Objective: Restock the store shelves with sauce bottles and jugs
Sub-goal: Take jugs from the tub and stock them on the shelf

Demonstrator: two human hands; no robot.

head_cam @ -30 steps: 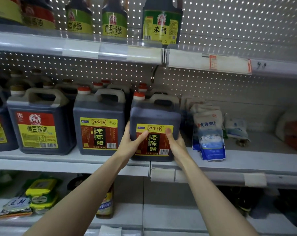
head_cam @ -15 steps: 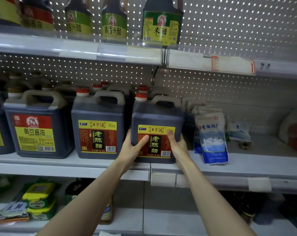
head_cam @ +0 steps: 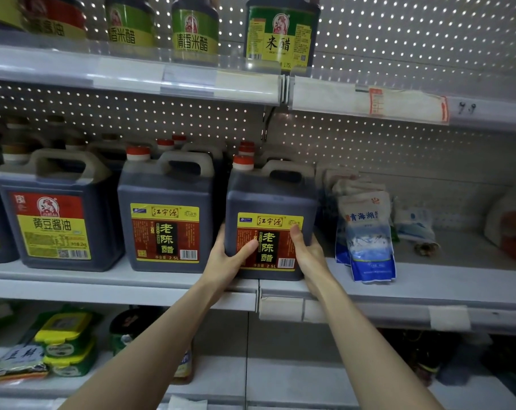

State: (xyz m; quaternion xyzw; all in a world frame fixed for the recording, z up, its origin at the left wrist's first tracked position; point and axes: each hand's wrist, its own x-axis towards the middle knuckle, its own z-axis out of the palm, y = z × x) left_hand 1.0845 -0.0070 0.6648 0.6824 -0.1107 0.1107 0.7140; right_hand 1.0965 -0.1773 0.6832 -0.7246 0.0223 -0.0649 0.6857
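The left hand (head_cam: 224, 261) and right hand (head_cam: 309, 255) clamp the lower sides of a dark vinegar jug (head_cam: 270, 214), thumbs across its label. The jug stands upright at the front edge of the middle shelf (head_cam: 102, 276), between a matching jug (head_cam: 166, 208) and salt bags (head_cam: 367, 232).
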